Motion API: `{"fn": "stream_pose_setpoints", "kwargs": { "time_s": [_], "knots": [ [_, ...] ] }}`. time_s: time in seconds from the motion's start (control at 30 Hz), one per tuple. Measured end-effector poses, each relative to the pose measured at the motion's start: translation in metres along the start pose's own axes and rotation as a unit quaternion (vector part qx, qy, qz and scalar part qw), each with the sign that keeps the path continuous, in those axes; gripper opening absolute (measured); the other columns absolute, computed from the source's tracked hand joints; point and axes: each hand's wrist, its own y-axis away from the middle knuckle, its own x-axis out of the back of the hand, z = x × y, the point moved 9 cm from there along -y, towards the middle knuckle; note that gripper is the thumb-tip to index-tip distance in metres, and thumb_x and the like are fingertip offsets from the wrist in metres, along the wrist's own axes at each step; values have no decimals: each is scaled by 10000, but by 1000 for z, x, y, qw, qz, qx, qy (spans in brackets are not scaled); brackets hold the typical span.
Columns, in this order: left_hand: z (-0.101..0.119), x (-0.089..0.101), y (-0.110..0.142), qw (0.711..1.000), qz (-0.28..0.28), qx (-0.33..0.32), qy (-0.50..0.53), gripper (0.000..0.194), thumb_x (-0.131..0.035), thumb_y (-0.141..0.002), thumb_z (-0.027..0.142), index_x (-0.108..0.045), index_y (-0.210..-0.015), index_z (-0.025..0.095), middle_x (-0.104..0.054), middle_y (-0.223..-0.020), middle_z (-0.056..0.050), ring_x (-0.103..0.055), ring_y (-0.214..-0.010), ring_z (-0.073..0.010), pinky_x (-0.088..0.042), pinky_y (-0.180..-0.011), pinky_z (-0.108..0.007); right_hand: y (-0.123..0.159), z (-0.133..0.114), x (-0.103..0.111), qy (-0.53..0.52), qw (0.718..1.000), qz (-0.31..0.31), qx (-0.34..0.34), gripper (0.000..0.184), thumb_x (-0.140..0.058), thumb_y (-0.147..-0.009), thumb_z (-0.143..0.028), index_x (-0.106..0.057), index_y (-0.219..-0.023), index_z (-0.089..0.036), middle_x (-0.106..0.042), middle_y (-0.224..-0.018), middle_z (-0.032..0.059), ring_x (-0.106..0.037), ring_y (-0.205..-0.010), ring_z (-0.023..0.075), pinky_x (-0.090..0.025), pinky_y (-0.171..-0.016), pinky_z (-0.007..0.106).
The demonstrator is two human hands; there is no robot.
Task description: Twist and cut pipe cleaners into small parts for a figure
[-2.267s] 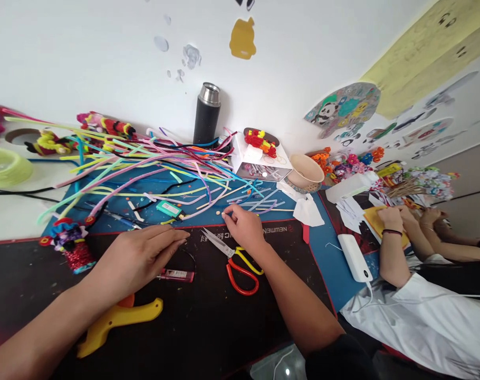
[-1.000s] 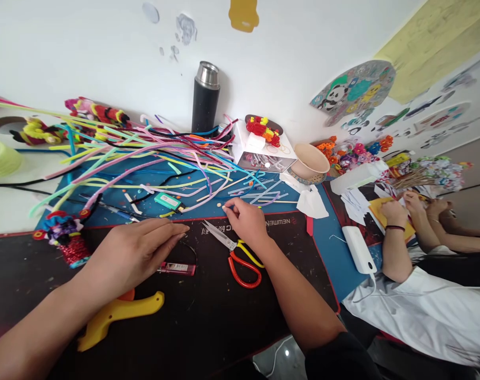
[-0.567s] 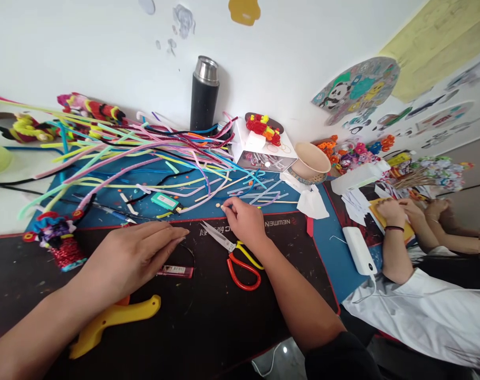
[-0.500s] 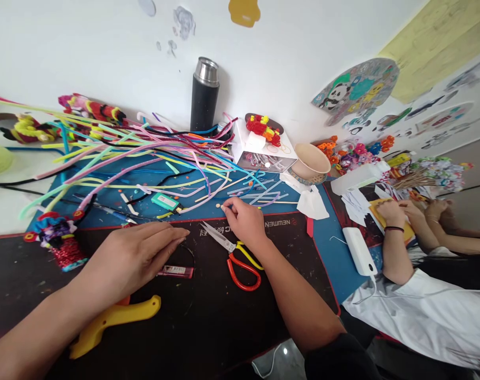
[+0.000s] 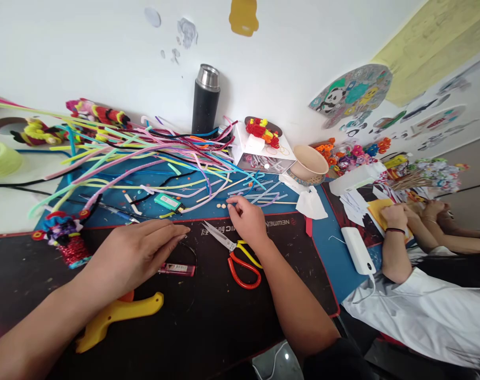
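My left hand (image 5: 139, 253) hovers over the dark mat with its fingers pressed together; what they pinch, if anything, is too small to make out. Two small beige discs (image 5: 221, 206) lie side by side on the blue surface. Just right of them is my right hand (image 5: 248, 221), its thumb and forefinger slightly apart and holding nothing visible. Scissors (image 5: 228, 245) with red and yellow handles lie partly open beside my right wrist. A pink-labelled strip (image 5: 178, 269) rests near my left fingertips. Under my left forearm, a yellow plastic tool (image 5: 123, 312) is partly hidden.
Many coloured pipe cleaners (image 5: 145, 153) cover the back left. Behind them stands a black flask (image 5: 205, 100). A beige bowl (image 5: 309, 163) and a white box (image 5: 281, 148) sit at the back. A sequined doll (image 5: 68, 237) lies left. Another person's hands (image 5: 396, 215) work at right.
My right hand has set a second beige disc beside the first, and its fingers have parted from it. My left hand has hardly moved. The view has shifted slightly.
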Motion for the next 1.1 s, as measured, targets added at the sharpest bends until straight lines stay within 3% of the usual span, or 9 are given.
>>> {"fn": "stream_pose_setpoints", "kwargs": {
  "time_s": [0.77, 0.9, 1.1],
  "knots": [
    [-3, 0, 4, 1000, 1, 8, 1, 237, -539, -1118, 315, -764, -1147, 243, -863, -1073, -27, -838, -889, -241, -662, -772, -352, 2, 1, -2, 19, 1000, -3, -2, 187, -622, -1037, -324, -793, -1064, -255, -683, -725, -22, -603, -651, 177, -338, -648, 284],
    [-1, 4, 4, 1000, 3, -1, -11, 242, -537, -1119, 292, -760, -1153, 206, -861, -1084, -34, -840, -895, -245, -663, -766, -348, 1, 1, -1, -13, 1000, 0, -1, 225, -616, -1046, -324, -795, -1153, -241, -687, -729, -24, -616, -661, 174, -377, -671, 277],
    [-4, 4, 3, 1000, 17, 11, 16, 243, -541, -1101, 317, -781, -1133, 288, -867, -1055, -12, -836, -862, -252, -656, -745, -350, 2, -4, -3, -1, 999, -9, 35, 305, -636, -1064, -360, -808, -1306, -289, -764, -809, -2, -659, -717, 187, -393, -691, 281]
  ]
}}
